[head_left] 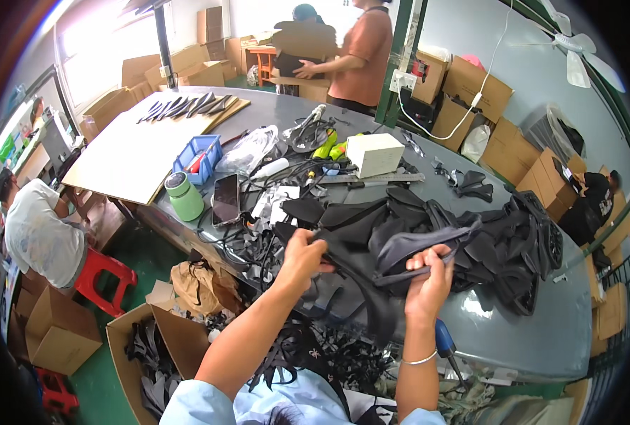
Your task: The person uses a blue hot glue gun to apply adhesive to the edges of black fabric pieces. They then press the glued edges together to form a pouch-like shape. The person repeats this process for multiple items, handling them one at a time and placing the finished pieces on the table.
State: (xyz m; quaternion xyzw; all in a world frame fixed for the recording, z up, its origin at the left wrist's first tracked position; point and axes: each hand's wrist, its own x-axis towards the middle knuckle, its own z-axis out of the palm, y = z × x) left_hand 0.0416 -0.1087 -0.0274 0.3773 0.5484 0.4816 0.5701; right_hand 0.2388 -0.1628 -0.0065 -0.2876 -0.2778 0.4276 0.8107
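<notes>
My left hand (303,261) is closed on the edge of a dark, soft sheet-like piece (361,273), which hangs down toward the table's near edge. To its right, my right hand (428,282) pinches a curved dark-grey piece with a raised rim (421,248), fingers folded over its edge. Whether the two pieces are joined cannot be made out. Behind and right of my hands spreads a heap of similar black moulded pieces (495,248). A blue-handled tool (445,338) sits near my right wrist, at the table's near side.
On the grey table (527,340) stand a green bottle (183,196), a phone (226,200), a blue basket (197,159), a white box (374,154) and tangled cables. A cardboard box of black scraps (161,354) is at lower left. Other people sit and stand around the room.
</notes>
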